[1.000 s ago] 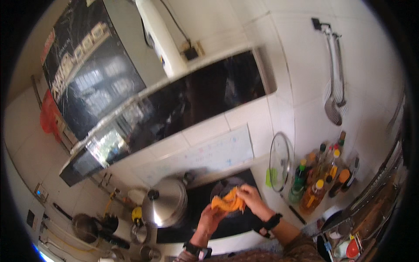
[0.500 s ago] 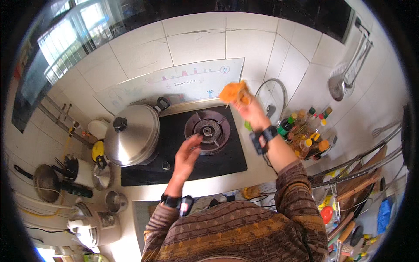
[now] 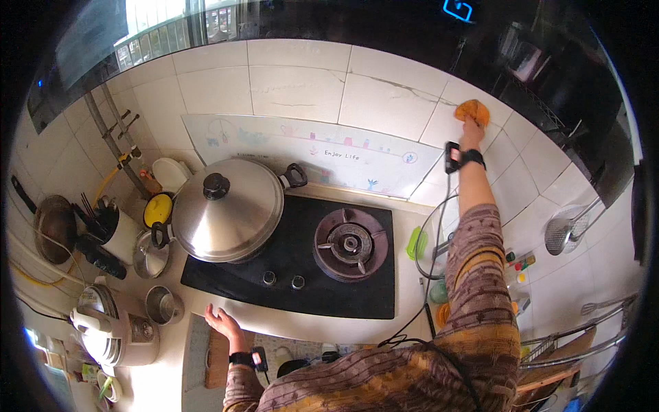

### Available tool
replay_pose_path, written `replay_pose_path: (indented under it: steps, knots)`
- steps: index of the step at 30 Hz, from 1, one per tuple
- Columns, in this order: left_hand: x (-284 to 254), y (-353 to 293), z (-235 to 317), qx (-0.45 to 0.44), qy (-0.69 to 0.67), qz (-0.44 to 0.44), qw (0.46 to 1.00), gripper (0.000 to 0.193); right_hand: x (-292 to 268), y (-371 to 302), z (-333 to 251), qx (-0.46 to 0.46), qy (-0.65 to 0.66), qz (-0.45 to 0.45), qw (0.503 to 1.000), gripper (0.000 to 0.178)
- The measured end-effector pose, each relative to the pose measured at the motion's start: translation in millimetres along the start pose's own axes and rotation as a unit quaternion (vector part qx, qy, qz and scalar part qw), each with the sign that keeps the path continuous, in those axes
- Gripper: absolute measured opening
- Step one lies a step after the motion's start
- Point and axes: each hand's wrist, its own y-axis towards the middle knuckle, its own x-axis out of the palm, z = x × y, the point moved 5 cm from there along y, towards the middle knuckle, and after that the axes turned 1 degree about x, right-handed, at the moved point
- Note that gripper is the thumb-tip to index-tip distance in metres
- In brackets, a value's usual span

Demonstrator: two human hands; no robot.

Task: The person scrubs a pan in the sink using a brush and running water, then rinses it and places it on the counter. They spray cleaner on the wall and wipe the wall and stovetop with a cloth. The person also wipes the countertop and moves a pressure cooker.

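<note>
An orange cloth (image 3: 473, 110) lies bunched against the white tiled wall (image 3: 391, 99), high at the right, just under the dark hood. My right hand (image 3: 471, 134) is closed on it, arm stretched far up and forward. Low at the left, my left hand (image 3: 224, 325) hovers by the front edge of the counter, fingers apart and holding nothing. Between the hands, the black gas hob (image 3: 295, 254) carries a large lidded steel pot (image 3: 237, 206) on its left side and a bare burner (image 3: 351, 245) on its right.
The dark range hood (image 3: 384, 34) overhangs the wall. A black cable (image 3: 429, 302) trails from my right wrist. A green item (image 3: 416, 244) and bottles (image 3: 525, 263) stand right of the hob; a rice cooker (image 3: 113, 329) and small steel pot (image 3: 163, 305) stand left. A skimmer (image 3: 566, 232) hangs at right.
My right hand has carried the orange cloth up to the wall beneath the hood. My left hand has drawn back from the burner toward the counter's front edge. The view has shifted.
</note>
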Motion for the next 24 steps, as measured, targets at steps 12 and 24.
replay_pose_path:
  steps: [12,24]
  knots:
    - [55.2,40.4,-12.6,-0.165,0.205,0.016,0.965,0.056,169.6,-248.3,-77.7,-0.424,-0.256,-0.269,0.826,0.021]
    - [70.8,23.7,6.7,-0.04,0.321,0.01,0.946,0.06,64.2,-12.2,-96.4,-0.293,-0.297,0.012,0.909,0.027]
